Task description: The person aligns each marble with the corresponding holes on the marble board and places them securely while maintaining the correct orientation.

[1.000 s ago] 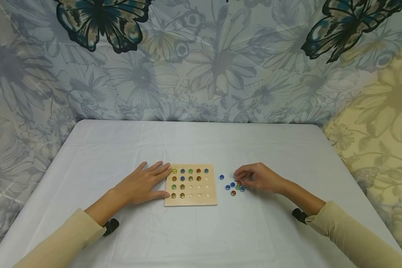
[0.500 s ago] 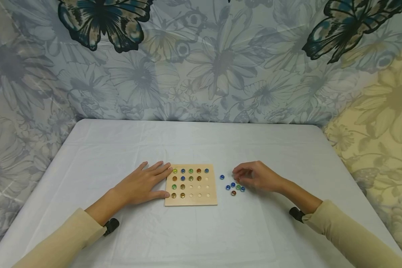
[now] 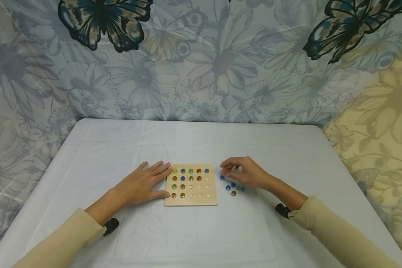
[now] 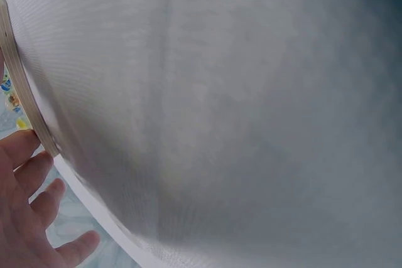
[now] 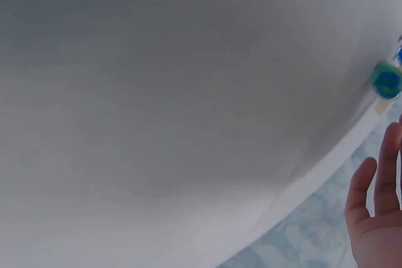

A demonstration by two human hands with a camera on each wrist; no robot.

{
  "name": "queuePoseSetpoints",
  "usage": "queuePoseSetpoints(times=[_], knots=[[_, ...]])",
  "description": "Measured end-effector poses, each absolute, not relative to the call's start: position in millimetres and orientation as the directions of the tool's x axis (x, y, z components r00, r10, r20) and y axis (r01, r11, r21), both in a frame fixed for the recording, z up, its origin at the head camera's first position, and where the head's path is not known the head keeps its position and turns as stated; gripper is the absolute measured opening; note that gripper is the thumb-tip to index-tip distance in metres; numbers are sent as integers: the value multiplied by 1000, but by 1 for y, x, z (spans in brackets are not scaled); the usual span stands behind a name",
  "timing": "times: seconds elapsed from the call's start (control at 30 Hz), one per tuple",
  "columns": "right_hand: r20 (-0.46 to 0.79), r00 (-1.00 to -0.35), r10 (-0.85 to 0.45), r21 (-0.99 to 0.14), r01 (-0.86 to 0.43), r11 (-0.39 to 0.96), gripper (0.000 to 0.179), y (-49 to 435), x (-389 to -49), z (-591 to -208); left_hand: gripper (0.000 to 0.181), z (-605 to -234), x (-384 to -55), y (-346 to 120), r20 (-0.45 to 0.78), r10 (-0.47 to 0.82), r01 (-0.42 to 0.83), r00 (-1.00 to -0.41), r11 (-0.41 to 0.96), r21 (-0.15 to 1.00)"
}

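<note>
LEFT HAND: spread against wooden board on white tablecloth, gripping nothing | RIGHT HAND: bunched, right of board, apparently pinching one marble | METHOD: brace board, lower marble squarely | I COUNT: thirteen seated marbles, seven vacant holes, six loose marbles (four blue, one green, one brown)

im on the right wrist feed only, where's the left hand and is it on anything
Observer: The left hand rests at the left edge of the wooden board, thumb and some fingertips touching it.
Operator: ok which board row is full
Observer: Only the row farthest from the person: five marbles, one in every hole.
Operator: any brown marble loose on the table
Observer: Yes, a brown marble lies right of the board, nearest to the person of the loose marbles in sight.
</note>
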State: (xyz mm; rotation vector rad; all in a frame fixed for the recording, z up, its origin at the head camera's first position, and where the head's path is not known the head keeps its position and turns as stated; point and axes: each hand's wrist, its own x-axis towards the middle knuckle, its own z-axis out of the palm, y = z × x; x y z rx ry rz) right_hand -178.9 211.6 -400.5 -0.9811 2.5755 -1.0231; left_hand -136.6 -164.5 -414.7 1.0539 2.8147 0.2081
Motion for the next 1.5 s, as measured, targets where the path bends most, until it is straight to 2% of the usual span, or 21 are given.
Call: queuePoseSetpoints(times=[0.5, 1.03, 1.5], knots=[[76, -702, -708, -674, -560, 483, 26, 180, -185, -400, 83, -414, -137, -165, -76, 659, 642, -748, 748, 169], [-4, -684, -729, -672, -538, 508, 25, 162, -184, -403, 84, -415, -137, -164, -72, 659, 641, -749, 748, 173], [5, -682, -731, -653, -556, 514, 24, 161, -183, -402, 84, -418, -138, -165, -62, 662, 646, -747, 745, 168]])
